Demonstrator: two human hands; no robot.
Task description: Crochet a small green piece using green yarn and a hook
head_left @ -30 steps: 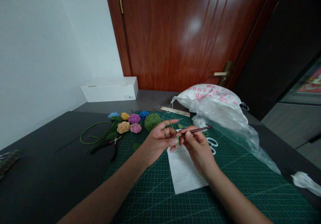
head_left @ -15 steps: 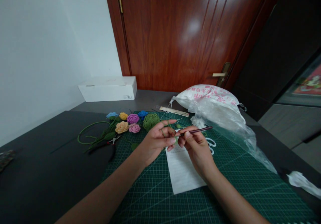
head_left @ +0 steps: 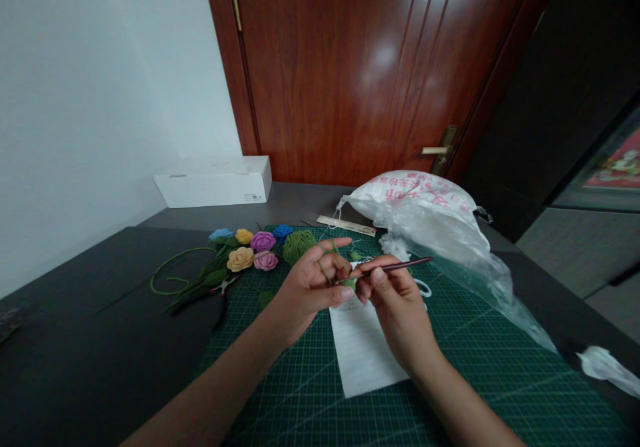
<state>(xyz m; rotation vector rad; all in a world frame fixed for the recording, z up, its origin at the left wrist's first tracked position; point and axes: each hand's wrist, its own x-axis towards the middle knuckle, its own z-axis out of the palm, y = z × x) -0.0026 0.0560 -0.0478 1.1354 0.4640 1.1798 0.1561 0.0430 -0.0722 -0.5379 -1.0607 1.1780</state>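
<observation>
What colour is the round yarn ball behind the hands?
Green; the round yarn ball shows best in the head view.

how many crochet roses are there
6, grouped left of the green yarn ball: light blue, yellow, purple and blue behind, peach and pink in front; others may be hidden.

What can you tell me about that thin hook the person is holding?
The crochet hook is a slim, straight rod with a dark maroon, slightly shiny shaft; its material cannot be told. The right hand pinches it between thumb and fingers, its back end sticking out past the hand and sloping slightly upward. Its front end points toward the left hand, reaching the green yarn held there, with the tip too small to make out. It hangs above a green cutting mat.
</observation>
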